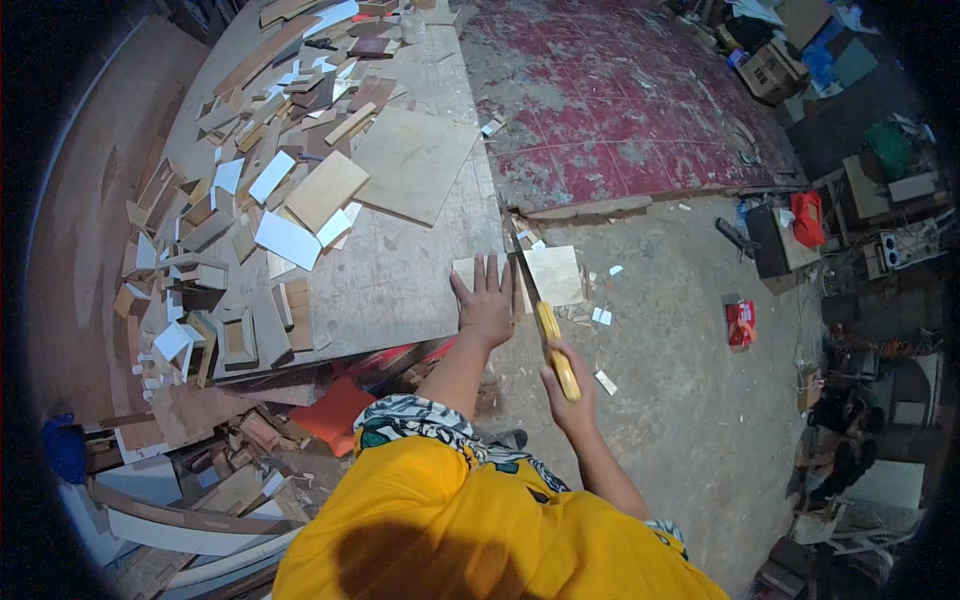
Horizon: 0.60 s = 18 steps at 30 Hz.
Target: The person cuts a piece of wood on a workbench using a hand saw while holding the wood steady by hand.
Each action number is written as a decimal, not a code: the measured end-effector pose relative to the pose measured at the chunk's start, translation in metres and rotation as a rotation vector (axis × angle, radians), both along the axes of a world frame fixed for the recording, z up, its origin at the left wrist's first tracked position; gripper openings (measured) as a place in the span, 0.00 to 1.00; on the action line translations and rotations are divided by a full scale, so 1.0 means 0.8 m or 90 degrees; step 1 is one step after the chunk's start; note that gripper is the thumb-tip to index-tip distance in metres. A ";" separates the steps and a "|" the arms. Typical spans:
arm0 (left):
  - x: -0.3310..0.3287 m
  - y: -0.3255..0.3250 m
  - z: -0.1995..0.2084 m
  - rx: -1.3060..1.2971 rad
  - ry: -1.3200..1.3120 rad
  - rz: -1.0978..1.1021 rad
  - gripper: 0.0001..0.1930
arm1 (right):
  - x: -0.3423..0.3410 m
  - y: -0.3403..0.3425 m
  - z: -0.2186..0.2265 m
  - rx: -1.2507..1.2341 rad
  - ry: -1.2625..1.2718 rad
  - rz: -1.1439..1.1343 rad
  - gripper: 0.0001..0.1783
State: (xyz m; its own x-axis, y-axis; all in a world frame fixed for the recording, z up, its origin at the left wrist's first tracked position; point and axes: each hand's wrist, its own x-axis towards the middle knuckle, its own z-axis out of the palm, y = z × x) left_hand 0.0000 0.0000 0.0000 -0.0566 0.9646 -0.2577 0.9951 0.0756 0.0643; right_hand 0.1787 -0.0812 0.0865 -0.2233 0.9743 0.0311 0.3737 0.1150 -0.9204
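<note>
My left hand [486, 305] lies flat with its fingers spread, pressing a pale thin wooden piece [463, 270] at the right edge of the workbench [400, 290]. In my right hand [570, 385] is a handsaw [551, 335], gripped by its yellow handle. Its dark, narrow blade points away from me, just right of my left fingers and along the bench edge. Right of the blade shows a square of pale board [555, 275]; I cannot tell whether it joins the piece under my left hand or lies on the floor.
Wood offcuts, small box frames and white pieces [288, 240] crowd the bench's left side. A large flat board [415, 160] lies farther back. Scrap wood [235, 490] is heaped below left. Red tiled floor [620, 120] and concrete [670, 400] extend rightward, with a red packet [740, 324].
</note>
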 end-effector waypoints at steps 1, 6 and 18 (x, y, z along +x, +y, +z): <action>-0.001 -0.001 0.002 -0.005 -0.017 -0.002 0.55 | 0.012 -0.019 0.007 -0.021 -0.025 -0.014 0.21; -0.005 -0.001 0.004 0.015 -0.041 -0.014 0.55 | 0.037 -0.048 0.026 -0.198 0.022 -0.086 0.21; -0.004 -0.001 0.017 -0.006 -0.029 -0.011 0.54 | -0.020 0.024 0.008 0.004 -0.034 -0.005 0.21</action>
